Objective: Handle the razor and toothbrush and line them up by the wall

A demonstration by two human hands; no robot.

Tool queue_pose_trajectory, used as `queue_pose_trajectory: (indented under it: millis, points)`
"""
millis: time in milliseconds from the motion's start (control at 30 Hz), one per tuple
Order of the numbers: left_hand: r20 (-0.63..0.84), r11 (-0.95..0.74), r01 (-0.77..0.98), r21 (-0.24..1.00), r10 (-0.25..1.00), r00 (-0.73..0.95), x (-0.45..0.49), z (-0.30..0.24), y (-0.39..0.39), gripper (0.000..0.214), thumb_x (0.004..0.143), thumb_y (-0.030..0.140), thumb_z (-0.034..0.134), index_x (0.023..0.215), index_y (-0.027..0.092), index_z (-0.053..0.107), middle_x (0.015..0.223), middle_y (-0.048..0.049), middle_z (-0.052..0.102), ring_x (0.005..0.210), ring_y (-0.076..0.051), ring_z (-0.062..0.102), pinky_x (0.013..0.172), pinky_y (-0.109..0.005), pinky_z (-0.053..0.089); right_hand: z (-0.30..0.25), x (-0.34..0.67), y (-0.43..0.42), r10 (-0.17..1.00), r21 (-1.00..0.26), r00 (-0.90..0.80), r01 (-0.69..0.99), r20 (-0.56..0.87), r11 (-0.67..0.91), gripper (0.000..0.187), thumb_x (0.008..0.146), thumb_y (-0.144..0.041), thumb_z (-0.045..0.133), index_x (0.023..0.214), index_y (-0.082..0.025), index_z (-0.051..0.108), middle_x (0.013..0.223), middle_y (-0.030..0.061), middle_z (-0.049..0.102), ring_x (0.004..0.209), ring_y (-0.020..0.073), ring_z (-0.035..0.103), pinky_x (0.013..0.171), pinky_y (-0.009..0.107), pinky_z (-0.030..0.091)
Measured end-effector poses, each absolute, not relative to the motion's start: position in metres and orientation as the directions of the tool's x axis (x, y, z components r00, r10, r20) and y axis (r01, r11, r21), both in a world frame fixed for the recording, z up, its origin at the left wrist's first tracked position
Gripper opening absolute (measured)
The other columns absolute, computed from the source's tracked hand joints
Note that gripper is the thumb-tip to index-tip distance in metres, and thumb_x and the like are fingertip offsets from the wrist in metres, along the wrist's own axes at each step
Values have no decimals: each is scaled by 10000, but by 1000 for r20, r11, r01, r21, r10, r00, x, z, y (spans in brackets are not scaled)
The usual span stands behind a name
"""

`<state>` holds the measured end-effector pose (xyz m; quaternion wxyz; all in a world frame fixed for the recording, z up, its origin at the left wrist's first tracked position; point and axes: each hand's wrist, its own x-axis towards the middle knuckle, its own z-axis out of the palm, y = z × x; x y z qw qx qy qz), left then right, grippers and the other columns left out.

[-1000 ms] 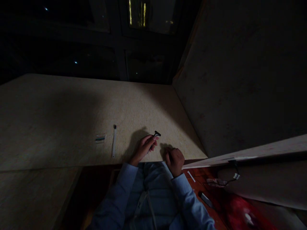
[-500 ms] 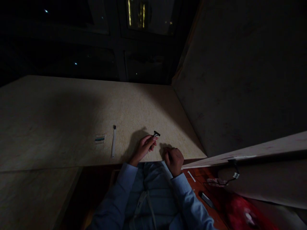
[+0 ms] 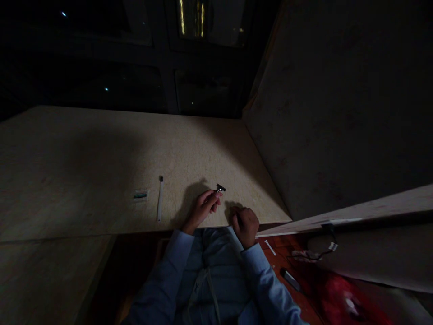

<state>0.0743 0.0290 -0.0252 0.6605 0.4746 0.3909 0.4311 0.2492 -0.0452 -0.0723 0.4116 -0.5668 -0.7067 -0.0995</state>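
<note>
My left hand [image 3: 202, 208] is closed round the handle of a razor [image 3: 219, 188], whose small black head sticks out past my fingertips above the beige table [image 3: 84, 158]. My right hand [image 3: 246, 225] rests curled near the table's front edge, just right of the left hand; whether anything lies in it is hidden. A white stick-like handle [image 3: 159, 199] lies on the table to the left of my left hand. Further left sits a small clear packet with a green cartridge [image 3: 140, 195].
The scene is dim. A wall panel [image 3: 338, 113] rises at the table's right side. Dark windows [image 3: 189, 27] stand beyond the far edge. On the red floor at lower right lie a small dark object [image 3: 291, 280] and a cable [image 3: 318, 255].
</note>
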Motion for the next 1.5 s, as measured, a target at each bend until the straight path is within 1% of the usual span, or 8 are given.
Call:
queue_pose_trajectory:
  millis: [567, 767, 867, 967, 1033, 1133, 1333, 1500]
  points:
    - [-103, 171, -198, 965, 943, 317, 74, -24, 28, 526, 760, 635, 675, 912, 132, 678, 695, 7, 598, 473, -52, 443, 435, -210, 259, -69, 248, -46, 736, -354, 0, 876, 677, 326, 188, 948, -204, 529, 961, -148, 708, 722, 66, 647, 700, 207, 570, 647, 320, 428]
    - [-116, 189, -228, 955, 948, 298, 73, -20, 30, 563, 768, 662, 648, 932, 124, 671, 663, 24, 563, 412, -37, 396, 412, -214, 207, -63, 244, -45, 809, -489, 75, 827, 584, 277, 228, 953, -258, 525, 950, -165, 733, 780, 83, 706, 746, 224, 622, 686, 340, 462]
    - [-109, 194, -259, 946, 945, 308, 72, -23, 31, 590, 793, 686, 596, 945, 121, 668, 644, 28, 557, 389, -39, 382, 398, -220, 197, -58, 242, -43, 858, -678, 187, 700, 479, 225, 239, 946, -311, 546, 947, -184, 748, 875, 92, 749, 817, 234, 666, 747, 358, 493]
    - [-103, 202, -276, 940, 937, 335, 70, -26, 33, 597, 805, 682, 573, 948, 112, 679, 627, 24, 561, 379, -44, 379, 388, -225, 195, -51, 236, -39, 892, -875, 304, 451, 335, 175, 245, 934, -352, 565, 971, -192, 746, 954, 89, 763, 884, 236, 692, 795, 365, 524]
    - [-105, 212, -276, 937, 929, 355, 70, -27, 33, 587, 800, 675, 577, 922, 111, 685, 608, 24, 558, 374, -46, 376, 384, -228, 196, -44, 229, -36, 906, -942, 334, 293, 261, 163, 253, 928, -373, 575, 992, -191, 739, 960, 84, 759, 889, 230, 694, 798, 361, 538]
    - [-120, 236, -267, 934, 914, 388, 69, -28, 34, 544, 790, 651, 604, 880, 121, 682, 596, 24, 563, 371, -46, 372, 382, -226, 202, -32, 213, -30, 913, -966, 328, 173, 242, 193, 257, 921, -384, 601, 1052, -197, 719, 1018, 84, 734, 952, 224, 678, 861, 366, 533]
    - [-139, 275, -289, 917, 899, 416, 66, -28, 35, 462, 746, 609, 673, 720, 154, 598, 535, 36, 528, 371, -48, 365, 369, -212, 218, -9, 193, -11, 907, -953, 290, 110, 304, 284, 403, 907, -398, 637, 1275, -236, 618, 1242, 107, 619, 1084, 217, 623, 900, 361, 534]
    - [-152, 352, -346, 870, 858, 490, 62, -23, 32, 417, 765, 557, 674, 857, 156, 610, 518, 57, 505, 354, -49, 338, 367, -209, 193, -4, 199, -5, 980, -981, 76, -58, 183, 188, 382, 875, -444, 680, 1208, -256, 686, 1237, 81, 691, 1107, 239, 656, 976, 402, 526]
